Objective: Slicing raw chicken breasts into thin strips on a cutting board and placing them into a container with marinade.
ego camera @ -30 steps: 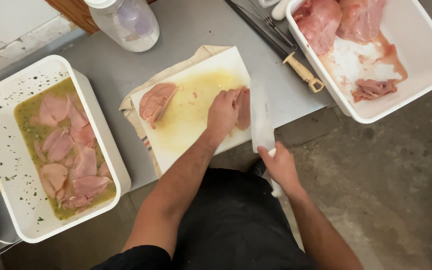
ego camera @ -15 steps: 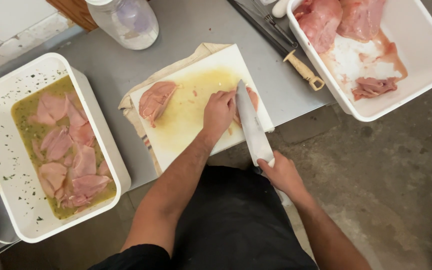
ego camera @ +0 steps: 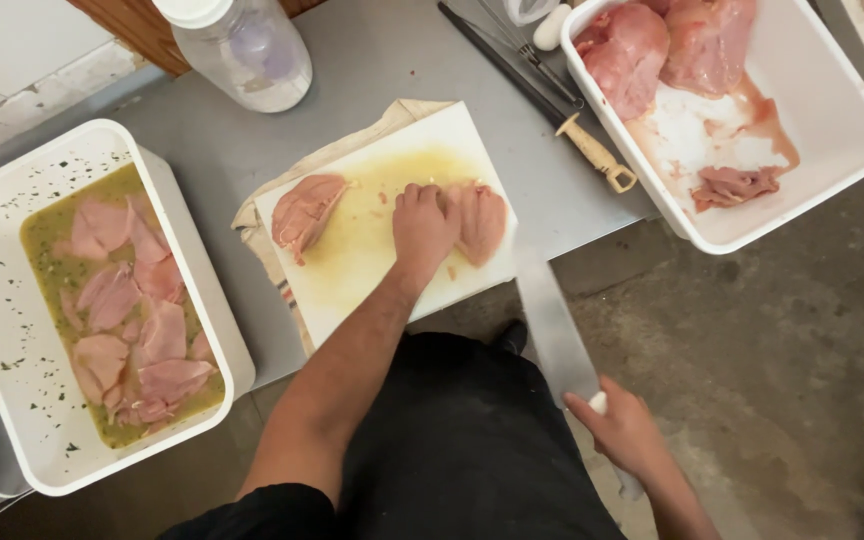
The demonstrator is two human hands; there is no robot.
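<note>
— Where does the left hand (ego camera: 422, 225) sit?

— Flat on the cutting board (ego camera: 352, 260), fingers together, pressing the left edge of a raw chicken piece (ego camera: 480, 220). That piece lies at the board's right side, near its front right corner, touching the fingertips and reaching out to the right of them.

— And the right hand (ego camera: 624, 432)?

— Closed around the handle of a knife (ego camera: 552, 325), held off the bench's front edge, over the floor. The blade points up toward the board's front right corner; whether its tip touches the board is hard to tell, probably not. The chicken under the left hand lies beyond the blade tip, well apart from the right hand.

— Anything else on the board?

— A second chicken piece (ego camera: 304, 208) at the board's left side, apart from the left hand. A cloth (ego camera: 264, 240) shows under the board's left and back edges.

— What surrounds it on the bench (ego camera: 392, 70)?

— At the left end, a white tub (ego camera: 47, 440) with cutlets in green marinade. At the right end, another white tub (ego camera: 832, 130) holding raw meat. Between that tub and the board lies a wooden-handled tool (ego camera: 592, 152), and a plastic jar (ego camera: 242, 45) stands at the back edge.
</note>
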